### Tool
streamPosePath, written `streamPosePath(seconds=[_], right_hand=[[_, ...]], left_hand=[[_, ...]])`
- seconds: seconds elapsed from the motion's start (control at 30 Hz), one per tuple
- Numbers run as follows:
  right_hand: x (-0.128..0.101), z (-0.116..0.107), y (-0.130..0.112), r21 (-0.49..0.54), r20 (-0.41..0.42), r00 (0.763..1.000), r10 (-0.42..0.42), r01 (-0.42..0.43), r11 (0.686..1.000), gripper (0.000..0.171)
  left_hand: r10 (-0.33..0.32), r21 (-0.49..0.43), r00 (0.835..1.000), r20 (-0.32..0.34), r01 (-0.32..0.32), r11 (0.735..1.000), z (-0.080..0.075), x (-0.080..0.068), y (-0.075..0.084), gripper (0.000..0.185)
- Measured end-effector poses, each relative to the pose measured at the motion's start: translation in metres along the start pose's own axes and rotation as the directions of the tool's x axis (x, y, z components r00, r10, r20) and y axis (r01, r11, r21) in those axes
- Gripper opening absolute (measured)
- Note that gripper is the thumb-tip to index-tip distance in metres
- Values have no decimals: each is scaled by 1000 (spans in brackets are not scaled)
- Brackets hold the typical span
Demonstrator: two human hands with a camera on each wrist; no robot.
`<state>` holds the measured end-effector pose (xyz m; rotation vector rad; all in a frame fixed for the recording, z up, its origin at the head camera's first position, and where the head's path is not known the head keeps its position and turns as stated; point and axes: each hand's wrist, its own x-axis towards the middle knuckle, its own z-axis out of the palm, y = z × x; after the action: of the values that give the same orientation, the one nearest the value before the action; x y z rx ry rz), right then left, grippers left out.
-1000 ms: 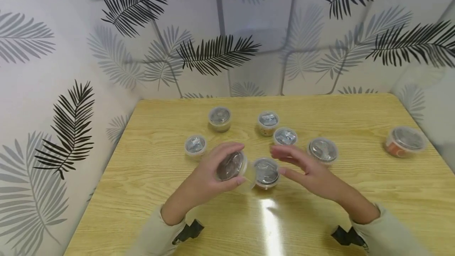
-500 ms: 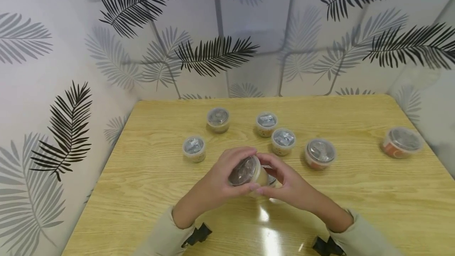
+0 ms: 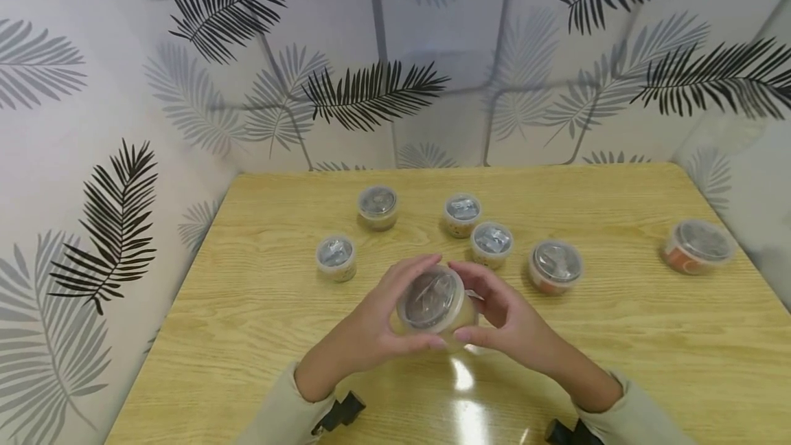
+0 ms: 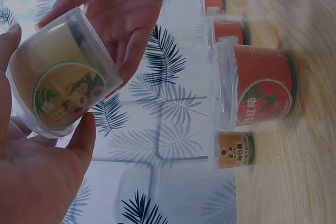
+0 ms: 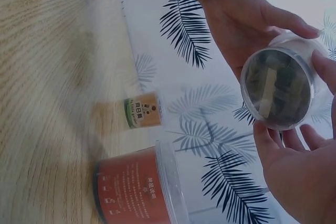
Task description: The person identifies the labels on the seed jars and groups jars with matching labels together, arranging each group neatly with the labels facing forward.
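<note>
Both hands hold one small clear lidded tub (image 3: 431,301) above the table's near middle, tilted so its lid faces up at me. My left hand (image 3: 371,321) cups its left side with thumb below and fingers over the top. My right hand (image 3: 513,318) grips its right side. In the left wrist view the tub (image 4: 60,85) shows a yellow wall with a round green label. In the right wrist view the lid (image 5: 278,87) shows dark contents. A red-labelled tub (image 4: 257,87) stands on the table just behind the hands, hidden in the head view.
Several more lidded tubs stand on the wooden table (image 3: 618,335): a small tub (image 3: 336,257) at the left, another tub (image 3: 377,206) behind it, two tubs (image 3: 462,213) (image 3: 491,244) in the middle, a red tub (image 3: 556,266), and a bigger red tub (image 3: 698,246) at the far right. Leaf-patterned walls enclose the back and sides.
My left hand carried the tub right, to the middle over the red-labelled tub. My right hand came in and took hold of its other side. The lid turned up toward me.
</note>
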<state>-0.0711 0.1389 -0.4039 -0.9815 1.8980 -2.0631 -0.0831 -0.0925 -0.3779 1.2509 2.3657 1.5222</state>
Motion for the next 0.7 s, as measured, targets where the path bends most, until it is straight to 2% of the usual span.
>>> streamPosePath(seconds=[0.13,0.23,0.33,0.43,0.57,0.7], right_hand=[[1,2,0,80,-78,997,3,3,997,80],[1,2,-1,139,-120,993,1,15,990,78],[1,3,-1,180,-138,990,4,22,983,75],[1,4,-2,200,-140,990,6,22,980,73],[0,5,-2,198,-135,991,11,16,980,74],[-1,7,0,153,-108,994,22,-6,988,79]], left_hand=[[-74,-107,995,-63,67,992,-2,1,5,82],[-97,-215,989,-108,72,974,-4,4,12,76],[-104,-296,987,-125,64,953,-4,7,16,74],[-107,-357,987,-123,57,933,-2,7,17,72],[-93,-412,991,-96,46,910,3,5,9,73],[-78,-407,995,-57,48,912,11,4,-2,76]])
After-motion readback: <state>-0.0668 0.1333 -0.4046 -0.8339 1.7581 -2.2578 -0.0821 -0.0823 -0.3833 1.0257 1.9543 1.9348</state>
